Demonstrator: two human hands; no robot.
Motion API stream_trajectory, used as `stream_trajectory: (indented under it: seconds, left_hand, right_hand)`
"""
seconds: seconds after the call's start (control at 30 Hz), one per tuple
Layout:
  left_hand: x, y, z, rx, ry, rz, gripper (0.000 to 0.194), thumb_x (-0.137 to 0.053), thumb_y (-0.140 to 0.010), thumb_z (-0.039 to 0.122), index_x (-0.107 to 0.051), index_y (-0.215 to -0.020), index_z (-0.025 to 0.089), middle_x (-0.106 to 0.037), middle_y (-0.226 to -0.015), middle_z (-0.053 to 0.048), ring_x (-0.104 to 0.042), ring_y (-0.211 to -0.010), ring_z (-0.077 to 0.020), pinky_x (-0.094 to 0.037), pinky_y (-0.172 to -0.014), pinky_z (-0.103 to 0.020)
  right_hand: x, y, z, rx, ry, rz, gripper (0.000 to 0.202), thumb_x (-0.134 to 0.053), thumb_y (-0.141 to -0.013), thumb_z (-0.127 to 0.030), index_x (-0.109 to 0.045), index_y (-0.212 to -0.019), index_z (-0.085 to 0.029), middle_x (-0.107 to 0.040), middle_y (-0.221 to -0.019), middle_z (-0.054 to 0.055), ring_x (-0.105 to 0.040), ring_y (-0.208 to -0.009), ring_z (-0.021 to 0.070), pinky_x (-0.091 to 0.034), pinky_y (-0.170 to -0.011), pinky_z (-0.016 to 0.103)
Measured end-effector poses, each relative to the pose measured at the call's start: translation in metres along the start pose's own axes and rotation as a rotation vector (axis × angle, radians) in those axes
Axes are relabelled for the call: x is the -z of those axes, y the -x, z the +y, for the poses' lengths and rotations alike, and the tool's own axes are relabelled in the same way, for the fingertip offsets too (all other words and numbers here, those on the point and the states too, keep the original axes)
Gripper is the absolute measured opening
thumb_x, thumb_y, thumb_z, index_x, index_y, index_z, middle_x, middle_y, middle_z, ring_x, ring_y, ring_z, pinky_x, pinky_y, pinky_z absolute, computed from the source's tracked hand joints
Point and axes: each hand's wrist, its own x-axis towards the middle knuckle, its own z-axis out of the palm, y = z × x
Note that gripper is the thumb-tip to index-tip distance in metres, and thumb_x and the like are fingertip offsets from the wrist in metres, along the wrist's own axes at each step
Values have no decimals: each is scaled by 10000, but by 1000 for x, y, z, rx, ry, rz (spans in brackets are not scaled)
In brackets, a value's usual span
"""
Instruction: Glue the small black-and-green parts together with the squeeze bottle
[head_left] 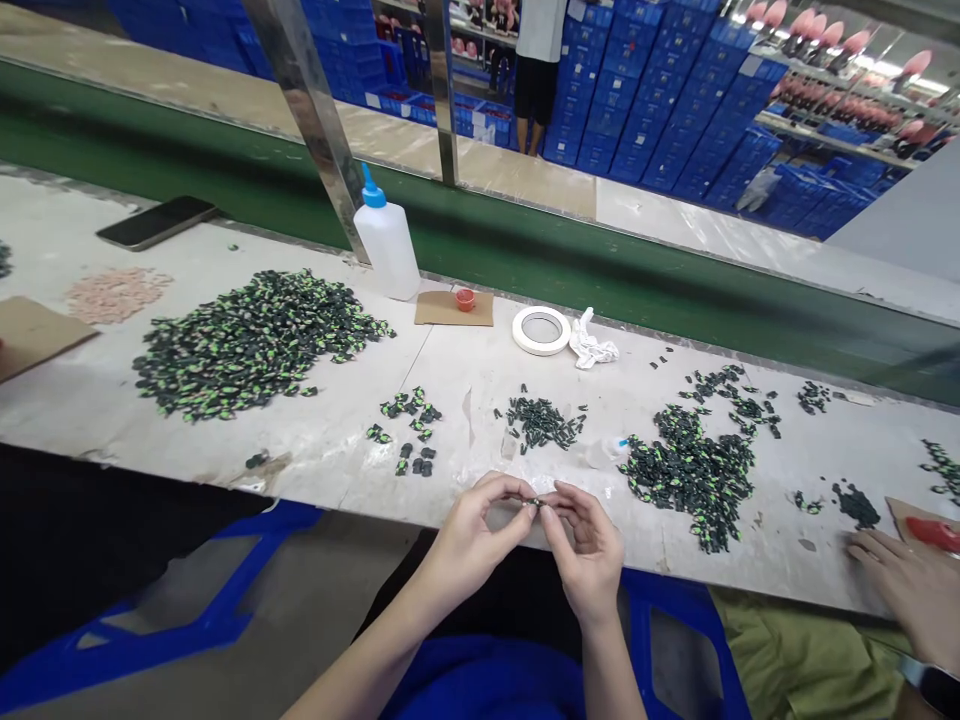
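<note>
Just over the table's front edge, my left hand point(480, 525) and my right hand point(583, 545) meet with their fingertips pinched together. Between them is a small dark part point(534, 502), mostly covered by the fingers. Beyond my hands lies a pile of small dark green pieces point(541, 422). To the left are a few black-and-green parts point(412, 405) and a small group of dark pieces point(416, 460). On the right spreads a larger heap of black-and-green parts point(694, 465), with a small blue-tipped bottle point(606, 452) beside it.
A big black-and-green heap point(255, 345), a white squeeze bottle point(388, 245), a red cup point(465, 299) on cardboard point(435, 309), a tape roll point(541, 330) and crumpled tissue point(592, 342) stand farther back. A phone point(156, 222) lies left. A co-worker's hand point(904, 580) rests at right.
</note>
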Motion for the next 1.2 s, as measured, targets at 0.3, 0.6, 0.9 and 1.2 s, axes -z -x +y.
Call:
stream_trajectory:
  seconds: [0.3,0.6,0.9,1.2]
  left_hand:
    - [8,7,17,-95,-145,-93,82,-566,-826,210,-636,-867,202,-630,-903,-45,-621,-898,-179,-506,-807,-278]
    - [0,17,27,-123,-270,-49,80,-528,-816,181,-603,-832,203,-629,-856,-36,-615,-834,-171,-492,-660,-241]
    - [3,8,12,-420,-261,-85,150,-534,-897,164,-665,-960,201,-694,-857,-66,-625,-858,-193,-526,-737,-299]
    - [2,2,9,-561,-325,23,146,-592,-878,166,-707,-920,246,-730,-744,-6,-644,-750,-177,-434,-761,-333]
  right_hand:
    - [12,-2,-18,109,80,-117,269,-649,-811,-150,-654,-1078,-186,-728,-851,70,-703,-728,169,-605,-677,287]
    - [7,3,-14,-72,-195,-83,233,-693,-795,-270,-631,-1015,-222,-619,-716,-3,-624,-659,117,-557,-667,233]
    - [11,-7,-11,-196,-234,-95,314,-716,-753,-420,-620,-965,-209,-584,-678,-11,-572,-594,116,-505,-558,217]
    - [14,-6,-19,-64,-102,-110,112,-638,-835,-309,-624,-796,-205,-619,-708,6,-601,-639,129,-518,-595,231]
